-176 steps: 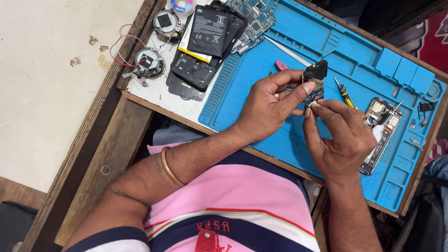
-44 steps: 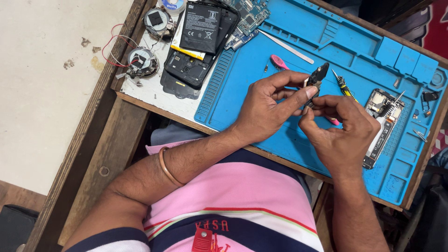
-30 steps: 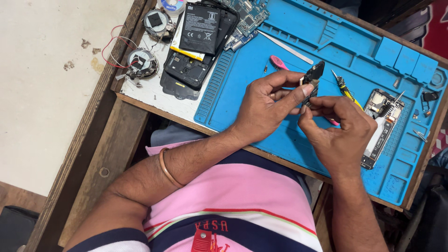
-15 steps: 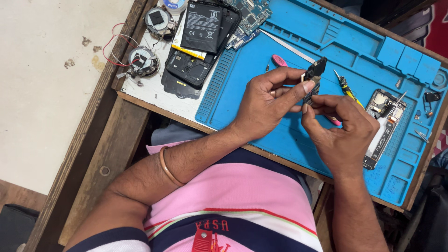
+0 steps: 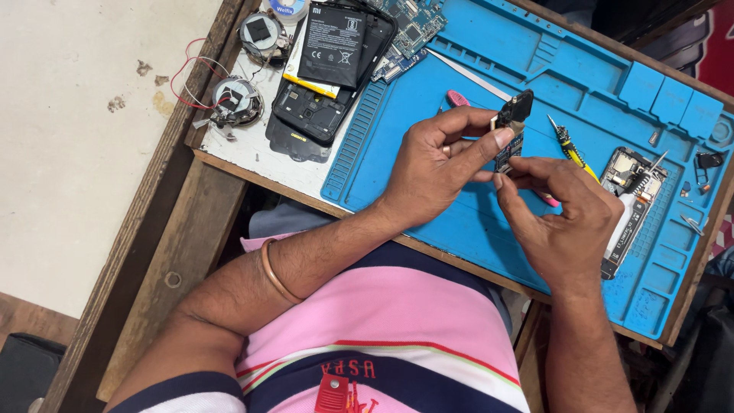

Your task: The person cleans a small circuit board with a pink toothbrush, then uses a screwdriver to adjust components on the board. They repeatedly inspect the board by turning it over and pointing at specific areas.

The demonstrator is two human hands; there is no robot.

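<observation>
Now pinching a small circuit board (image 5: pixel 511 126) in left hand (image 5: pixel 436 164) fingertips above blue mat (image 5: pixel 428 107); right hand (image 5: pixel 562 222) fingertips pressed onto its lower edge.

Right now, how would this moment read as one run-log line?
left hand: holds small circuit board | right hand: fingers at board's lower end | below: blue work mat | opened phone: right of hands

Work mat (image 5: pixel 459 222): bright blue throughout. Shirt (image 5: pixel 397 336): pink with navy bands edged in thin white and red stripes, red lettering on the chest. Battery (image 5: pixel 330 44): black; screwdriver (image 5: pixel 569 147): yellow and black; wrist bangle (image 5: pixel 274 274): copper-toned.
</observation>
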